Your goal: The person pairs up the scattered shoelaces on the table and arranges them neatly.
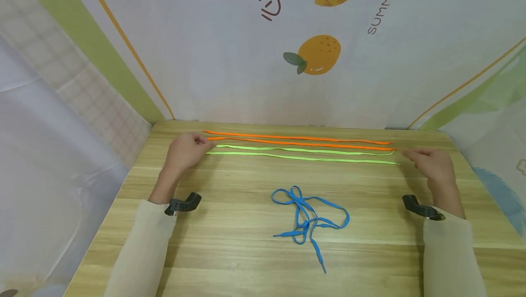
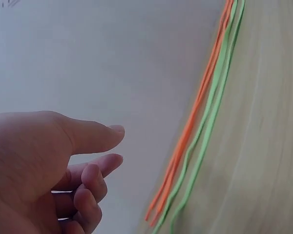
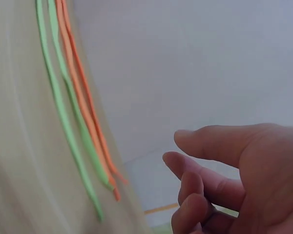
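Two orange laces (image 1: 296, 143) and two light green laces (image 1: 296, 156) stretch side by side, nearly straight, across the far part of the wooden table. By their left ends hovers my left hand (image 1: 187, 150), thumb and forefinger apart with nothing between them in the left wrist view. Past the right ends, my right hand (image 1: 431, 163) is held clear of the laces. Its fingers (image 3: 188, 183) are loosely bent and the thumb stands a little off them. A blue shoelace (image 1: 306, 224) lies in loose loops nearer to me, at the middle of the table, with both tips showing.
The wooden table (image 1: 230, 260) ends at a pale printed cloth (image 1: 230, 78) hanging just behind the laces. More cloth hangs at the left and right sides. A black wrist camera (image 1: 183, 203) sits on the left wrist, another camera (image 1: 421, 208) on the right.
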The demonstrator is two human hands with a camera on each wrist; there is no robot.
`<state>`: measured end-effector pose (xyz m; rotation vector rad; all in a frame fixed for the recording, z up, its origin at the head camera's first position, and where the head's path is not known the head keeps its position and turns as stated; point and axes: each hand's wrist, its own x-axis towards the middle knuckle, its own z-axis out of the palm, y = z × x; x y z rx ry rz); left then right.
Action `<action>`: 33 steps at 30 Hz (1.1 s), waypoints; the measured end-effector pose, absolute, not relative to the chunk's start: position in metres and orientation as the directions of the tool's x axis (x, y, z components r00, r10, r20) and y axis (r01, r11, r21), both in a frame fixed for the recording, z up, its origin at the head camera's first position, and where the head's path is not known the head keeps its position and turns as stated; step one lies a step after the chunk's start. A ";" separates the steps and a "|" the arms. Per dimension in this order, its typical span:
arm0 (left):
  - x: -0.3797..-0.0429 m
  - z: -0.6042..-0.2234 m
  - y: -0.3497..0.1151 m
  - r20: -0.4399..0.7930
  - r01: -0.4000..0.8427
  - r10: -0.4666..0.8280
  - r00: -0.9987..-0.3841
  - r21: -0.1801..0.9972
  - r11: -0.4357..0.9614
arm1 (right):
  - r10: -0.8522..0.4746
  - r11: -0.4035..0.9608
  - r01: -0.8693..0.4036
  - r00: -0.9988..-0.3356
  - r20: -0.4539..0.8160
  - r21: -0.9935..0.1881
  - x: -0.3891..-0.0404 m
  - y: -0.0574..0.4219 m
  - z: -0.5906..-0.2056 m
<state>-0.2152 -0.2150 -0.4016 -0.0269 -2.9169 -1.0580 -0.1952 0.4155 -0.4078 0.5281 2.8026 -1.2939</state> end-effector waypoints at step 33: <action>-0.171 -0.352 -0.148 0.200 0.240 0.142 -0.970 0.664 0.708 | -0.079 0.764 -0.140 -0.989 0.124 -0.630 -0.168 0.300 -0.349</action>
